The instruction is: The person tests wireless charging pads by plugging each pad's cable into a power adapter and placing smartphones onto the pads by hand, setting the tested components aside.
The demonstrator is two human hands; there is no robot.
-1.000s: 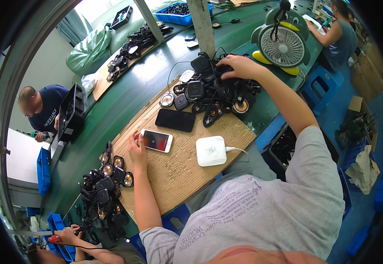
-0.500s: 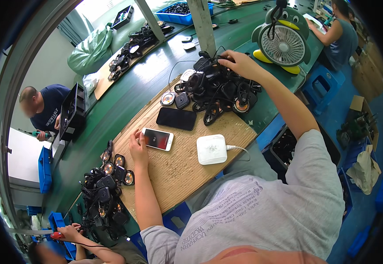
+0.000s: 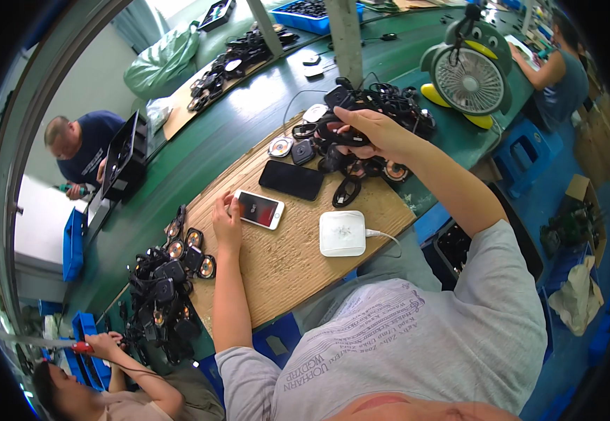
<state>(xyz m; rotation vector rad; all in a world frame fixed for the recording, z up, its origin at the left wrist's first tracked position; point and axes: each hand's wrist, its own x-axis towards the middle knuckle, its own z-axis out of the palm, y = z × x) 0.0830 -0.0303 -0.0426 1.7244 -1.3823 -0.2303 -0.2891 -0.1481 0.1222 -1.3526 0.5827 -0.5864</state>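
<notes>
My right hand [image 3: 368, 130] grips a black charger part with its cable [image 3: 331, 131], lifted just off a tangled pile of black charger parts [image 3: 382, 116] at the far side of the wooden board [image 3: 277, 259]. My left hand [image 3: 226, 221] rests on the board, fingers touching the left end of a white phone [image 3: 260, 209] with a dark lit screen. A black phone [image 3: 291, 179] lies face up just beyond it. A white square charging pad [image 3: 342, 233] with a white cable sits near the board's front edge.
A green penguin-shaped desk fan [image 3: 470, 74] stands at the right of the green bench [image 3: 199, 151]. Another pile of black parts [image 3: 168, 281] lies at the left. Three other people work nearby: far left, bottom left, and top right. Blue bins stand by the bench.
My right hand has drawn a black part out of the pile toward me. My left hand stays on the white phone.
</notes>
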